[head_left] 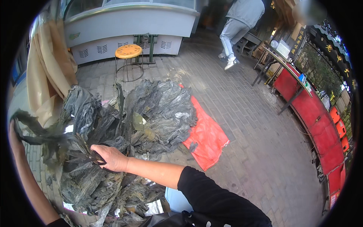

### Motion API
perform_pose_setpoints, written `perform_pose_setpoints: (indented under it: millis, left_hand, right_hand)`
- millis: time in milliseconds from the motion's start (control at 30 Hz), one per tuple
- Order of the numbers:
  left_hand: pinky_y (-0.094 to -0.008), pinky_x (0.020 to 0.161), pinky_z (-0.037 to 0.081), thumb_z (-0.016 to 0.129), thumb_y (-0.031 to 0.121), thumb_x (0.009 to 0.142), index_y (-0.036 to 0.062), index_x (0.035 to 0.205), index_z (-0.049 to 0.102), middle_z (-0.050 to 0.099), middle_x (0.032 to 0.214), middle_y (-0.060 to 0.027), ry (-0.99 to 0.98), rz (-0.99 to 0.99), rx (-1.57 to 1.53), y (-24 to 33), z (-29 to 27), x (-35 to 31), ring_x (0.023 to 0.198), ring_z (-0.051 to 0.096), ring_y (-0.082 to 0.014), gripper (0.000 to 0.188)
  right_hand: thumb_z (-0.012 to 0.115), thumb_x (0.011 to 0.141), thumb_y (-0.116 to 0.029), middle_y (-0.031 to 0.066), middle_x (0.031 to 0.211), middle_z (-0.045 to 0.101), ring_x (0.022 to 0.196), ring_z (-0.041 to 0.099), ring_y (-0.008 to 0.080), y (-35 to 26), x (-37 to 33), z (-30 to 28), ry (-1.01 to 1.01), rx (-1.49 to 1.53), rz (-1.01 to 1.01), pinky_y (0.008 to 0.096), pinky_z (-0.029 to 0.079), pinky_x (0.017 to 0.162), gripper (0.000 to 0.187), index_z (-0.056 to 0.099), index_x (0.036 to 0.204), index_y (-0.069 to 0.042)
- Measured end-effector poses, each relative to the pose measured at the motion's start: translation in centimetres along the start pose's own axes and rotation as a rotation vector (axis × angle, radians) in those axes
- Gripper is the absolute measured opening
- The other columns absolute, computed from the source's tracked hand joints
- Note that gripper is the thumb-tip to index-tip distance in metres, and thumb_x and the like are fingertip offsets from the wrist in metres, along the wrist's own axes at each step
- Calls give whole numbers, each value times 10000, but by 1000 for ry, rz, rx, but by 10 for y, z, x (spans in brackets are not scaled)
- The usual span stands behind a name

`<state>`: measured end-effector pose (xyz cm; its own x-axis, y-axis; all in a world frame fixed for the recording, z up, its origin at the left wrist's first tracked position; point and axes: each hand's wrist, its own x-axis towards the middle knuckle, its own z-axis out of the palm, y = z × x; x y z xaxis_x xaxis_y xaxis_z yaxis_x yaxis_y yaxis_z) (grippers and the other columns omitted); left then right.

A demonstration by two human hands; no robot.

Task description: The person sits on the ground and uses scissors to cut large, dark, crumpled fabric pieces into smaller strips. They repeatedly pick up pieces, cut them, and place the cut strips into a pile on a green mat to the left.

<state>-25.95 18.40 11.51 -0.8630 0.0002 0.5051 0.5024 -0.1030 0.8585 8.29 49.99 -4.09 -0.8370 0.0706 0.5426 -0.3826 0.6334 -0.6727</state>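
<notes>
My right hand (pixel 111 158) is closed around the black handles of a pair of scissors (pixel 80 154), whose blades point left among dark green, wrinkled leafy sheets that look like dried kelp. At the far left rim, my left hand (pixel 13 130) grips a long strip of kelp (pixel 28 140); its fingers are mostly dark and partly hidden. The strip is blurred and stretches from that hand toward the scissors. Below and around both hands lies a big heap of dried kelp (pixel 94 181). A second, greyer pile of kelp (pixel 162 117) spreads beyond it.
A red woven sack (pixel 206 140) lies by the kelp pile. Behind stand a round yellow stool (pixel 128 52) and a white display counter (pixel 124 28). A tan cloth (pixel 47 68) hangs at left. At right are a narrow table (pixel 281 56), red panels (pixel 314 121) and a walking person (pixel 242 26).
</notes>
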Motion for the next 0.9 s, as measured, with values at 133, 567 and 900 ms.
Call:
perform_pose_setpoints:
  millis: [133,567,900]
  left_hand:
    - [-409,741,502,518,69,742,7,985,656,650,965,-155,-201,-679,304,-127,-17,-178,923,622,-264,287]
    - [-392,989,426,662,471,767,-56,1322,434,542,1256,-275,-699,-500,1016,-102,59,-222,1191,525,-359,798]
    - [-415,936,462,656,325,828,6,1119,617,623,1133,-228,-524,-478,1081,-129,102,-264,1096,584,-357,434]
  right_hand:
    - [724,762,-140,192,1004,611,938,592,406,26,-47,5,-361,-62,246,465,473,765,536,383,1171,-87]
    - [660,753,-144,182,1018,633,997,594,369,19,-113,10,-1297,-244,333,447,448,812,496,460,1206,-136]
    - [634,783,-145,160,1098,621,1069,574,354,26,-131,-18,-1341,-356,318,435,458,877,454,487,1212,-135]
